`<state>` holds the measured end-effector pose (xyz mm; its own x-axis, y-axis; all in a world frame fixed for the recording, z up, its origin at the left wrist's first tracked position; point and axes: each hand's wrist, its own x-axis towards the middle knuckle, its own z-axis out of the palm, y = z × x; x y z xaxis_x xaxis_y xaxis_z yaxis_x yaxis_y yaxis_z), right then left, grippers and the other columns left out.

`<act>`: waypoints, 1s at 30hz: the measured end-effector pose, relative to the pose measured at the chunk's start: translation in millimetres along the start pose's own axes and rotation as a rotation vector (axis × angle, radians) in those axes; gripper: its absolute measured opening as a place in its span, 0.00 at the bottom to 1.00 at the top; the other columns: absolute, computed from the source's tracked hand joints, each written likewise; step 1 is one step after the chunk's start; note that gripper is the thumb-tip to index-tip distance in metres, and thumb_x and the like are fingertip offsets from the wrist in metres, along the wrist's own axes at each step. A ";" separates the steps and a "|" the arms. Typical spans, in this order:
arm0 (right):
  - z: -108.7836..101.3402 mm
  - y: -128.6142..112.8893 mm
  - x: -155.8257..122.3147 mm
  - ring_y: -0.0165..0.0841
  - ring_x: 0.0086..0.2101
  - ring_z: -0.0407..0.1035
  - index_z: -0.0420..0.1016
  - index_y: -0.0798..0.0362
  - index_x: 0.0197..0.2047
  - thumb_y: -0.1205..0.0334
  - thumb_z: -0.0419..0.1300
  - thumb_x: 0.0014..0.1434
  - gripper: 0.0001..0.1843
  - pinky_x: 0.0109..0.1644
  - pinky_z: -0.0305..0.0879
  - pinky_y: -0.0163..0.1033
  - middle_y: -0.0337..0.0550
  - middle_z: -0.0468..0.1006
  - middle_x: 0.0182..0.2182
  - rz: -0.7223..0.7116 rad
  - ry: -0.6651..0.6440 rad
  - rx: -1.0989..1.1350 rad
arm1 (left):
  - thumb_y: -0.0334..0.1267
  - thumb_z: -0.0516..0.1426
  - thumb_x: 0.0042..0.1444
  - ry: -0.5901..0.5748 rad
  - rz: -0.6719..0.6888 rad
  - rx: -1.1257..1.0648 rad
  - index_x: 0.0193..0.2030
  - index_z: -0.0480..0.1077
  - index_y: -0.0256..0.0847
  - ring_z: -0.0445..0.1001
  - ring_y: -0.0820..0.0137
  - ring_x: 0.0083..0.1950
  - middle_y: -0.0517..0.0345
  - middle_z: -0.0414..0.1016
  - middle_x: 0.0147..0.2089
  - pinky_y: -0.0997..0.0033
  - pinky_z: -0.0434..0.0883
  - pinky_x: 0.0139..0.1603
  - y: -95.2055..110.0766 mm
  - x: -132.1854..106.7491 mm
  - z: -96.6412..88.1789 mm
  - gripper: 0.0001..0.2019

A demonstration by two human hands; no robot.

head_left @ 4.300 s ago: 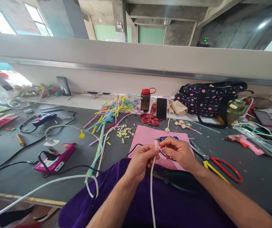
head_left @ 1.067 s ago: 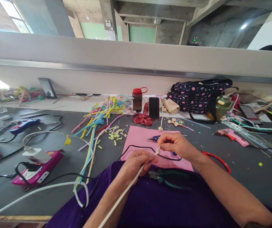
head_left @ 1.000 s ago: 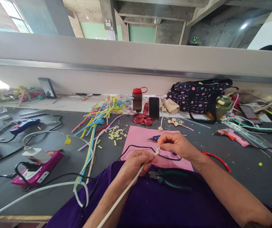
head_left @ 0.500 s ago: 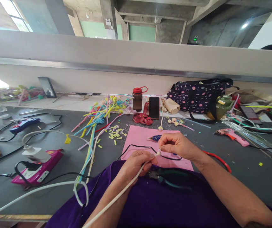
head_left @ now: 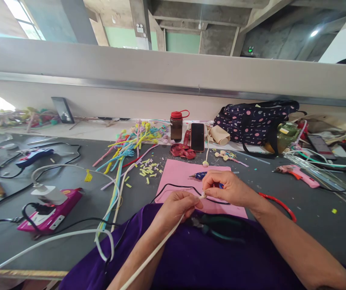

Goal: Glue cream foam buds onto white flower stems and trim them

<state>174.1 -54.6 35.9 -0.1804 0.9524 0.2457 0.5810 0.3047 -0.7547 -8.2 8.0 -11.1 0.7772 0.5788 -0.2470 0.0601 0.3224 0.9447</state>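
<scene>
Between the thumb and fingers of my left hand (head_left: 179, 204) is a long cream cord (head_left: 157, 250), which runs down over the forearm toward the bottom edge. At its tip sits a small pale knob (head_left: 203, 196), pinched by the closed fingertips of my right hand (head_left: 226, 186). Both hands meet over a pink sheet (head_left: 173, 171). Behind the right hand lies a dark blue tool with a metal tip (head_left: 199, 176), partly covered by the fingers. Dark green-handled pliers (head_left: 221, 233) rest on the purple cloth (head_left: 197, 262) below the hands.
Coloured fuzzy stems (head_left: 127, 149) and cut yellow bits (head_left: 147, 169) lie left of the sheet. A bottle (head_left: 176, 128), a phone (head_left: 197, 137) and a patterned bag (head_left: 251, 123) stand behind. A pink glue gun (head_left: 300, 176) lies right, a magenta power strip (head_left: 52, 213) left.
My right fingertips have come down slightly onto the pale knob, covering more of it. My left hand keeps its hold on the cord. The whole view has shifted a little.
</scene>
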 end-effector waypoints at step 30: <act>-0.2 -0.4 1.5 0.30 0.31 0.67 0.69 0.55 0.27 0.70 0.56 0.56 0.06 0.37 0.62 0.34 0.39 0.73 0.30 0.024 -0.052 -0.070 | 0.42 0.56 0.48 0.076 0.052 0.151 0.26 0.75 0.35 0.50 0.81 0.15 0.67 0.58 0.14 0.76 0.45 0.18 1.6 -2.4 4.6 0.12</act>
<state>173.7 -53.3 36.7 -0.2057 0.9590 0.1948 0.6393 0.2824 -0.7152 -7.1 3.7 -8.0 0.7325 0.6486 -0.2069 0.1187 0.1776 0.9769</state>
